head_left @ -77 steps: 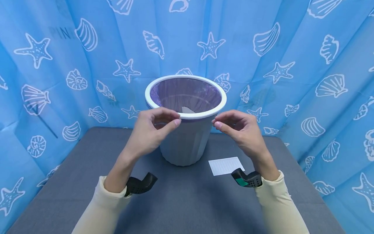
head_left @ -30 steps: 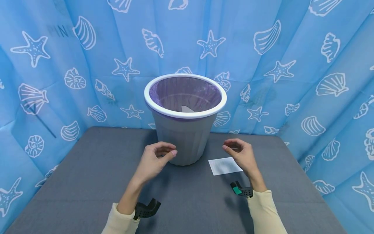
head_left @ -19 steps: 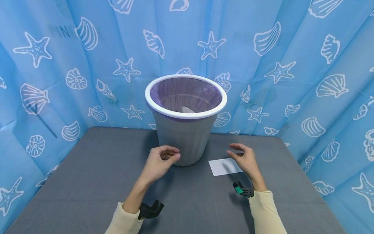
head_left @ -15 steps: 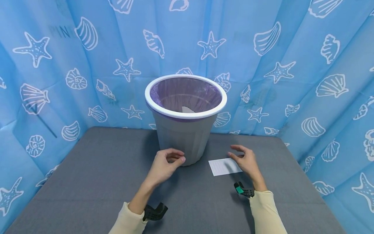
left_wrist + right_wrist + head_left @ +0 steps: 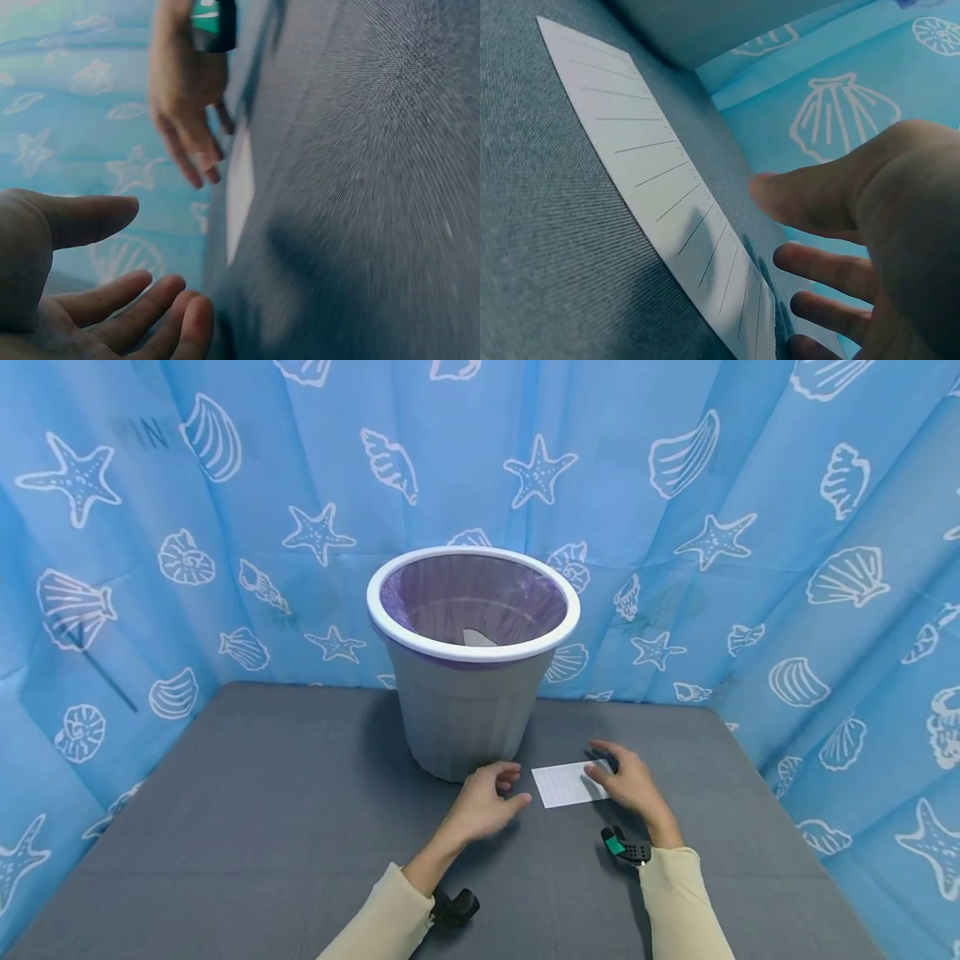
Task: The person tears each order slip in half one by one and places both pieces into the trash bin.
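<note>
A white lined card or slip of paper (image 5: 564, 785) lies flat on the grey table, just right of the bin. My right hand (image 5: 628, 785) hovers over its right end, thumb and fingers spread apart; in the right wrist view the paper (image 5: 656, 169) shows ruled lines, and the thumb (image 5: 810, 195) casts a shadow on it. My left hand (image 5: 483, 802) is in front of the bin's base, left of the paper, holding nothing. In the left wrist view its thumb (image 5: 94, 217) stands apart from the loosely bent fingers.
A grey bin (image 5: 465, 718) with a white rim and purple liner stands at the back middle; a pale piece of paper (image 5: 477, 638) shows inside it. A blue curtain with shells and starfish hangs behind the grey table (image 5: 247, 827).
Both hands have come down from beside the bin's rim. My left hand has moved right toward the paper, and my right hand has lowered over the paper's right end with its fingers spreading.
</note>
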Available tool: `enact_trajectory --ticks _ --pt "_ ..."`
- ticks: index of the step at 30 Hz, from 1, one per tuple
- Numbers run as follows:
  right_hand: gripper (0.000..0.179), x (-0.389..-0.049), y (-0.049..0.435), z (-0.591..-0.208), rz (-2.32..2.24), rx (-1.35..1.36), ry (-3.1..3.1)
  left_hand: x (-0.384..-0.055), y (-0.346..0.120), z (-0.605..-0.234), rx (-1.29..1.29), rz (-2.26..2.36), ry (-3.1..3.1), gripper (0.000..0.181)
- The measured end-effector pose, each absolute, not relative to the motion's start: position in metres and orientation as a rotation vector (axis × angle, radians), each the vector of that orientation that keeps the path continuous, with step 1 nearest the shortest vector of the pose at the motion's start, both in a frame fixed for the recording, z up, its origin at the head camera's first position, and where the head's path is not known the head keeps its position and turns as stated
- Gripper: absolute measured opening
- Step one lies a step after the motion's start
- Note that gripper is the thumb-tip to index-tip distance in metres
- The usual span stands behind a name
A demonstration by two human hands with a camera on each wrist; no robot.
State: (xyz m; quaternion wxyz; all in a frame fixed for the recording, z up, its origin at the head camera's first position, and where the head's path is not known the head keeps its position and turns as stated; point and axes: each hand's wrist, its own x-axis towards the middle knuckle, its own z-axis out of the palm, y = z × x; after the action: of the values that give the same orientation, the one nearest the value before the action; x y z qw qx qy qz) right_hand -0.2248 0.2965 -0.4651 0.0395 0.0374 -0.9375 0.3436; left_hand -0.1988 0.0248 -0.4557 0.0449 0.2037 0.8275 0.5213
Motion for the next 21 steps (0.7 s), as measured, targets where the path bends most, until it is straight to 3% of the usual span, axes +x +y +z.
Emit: enact_trajectory --ticks 9,21 --pt "0.056 -0.224 0.29 -0.466 0.908 0.156 -2.922 -0.217 0.064 -0.464 0.621 1.245 2.621 0.068" --pt "0.055 -0.222 0.29 -0.465 0.849 0.256 -2.926 -0.225 0.084 -0.471 0.747 0.803 2.882 0.058"
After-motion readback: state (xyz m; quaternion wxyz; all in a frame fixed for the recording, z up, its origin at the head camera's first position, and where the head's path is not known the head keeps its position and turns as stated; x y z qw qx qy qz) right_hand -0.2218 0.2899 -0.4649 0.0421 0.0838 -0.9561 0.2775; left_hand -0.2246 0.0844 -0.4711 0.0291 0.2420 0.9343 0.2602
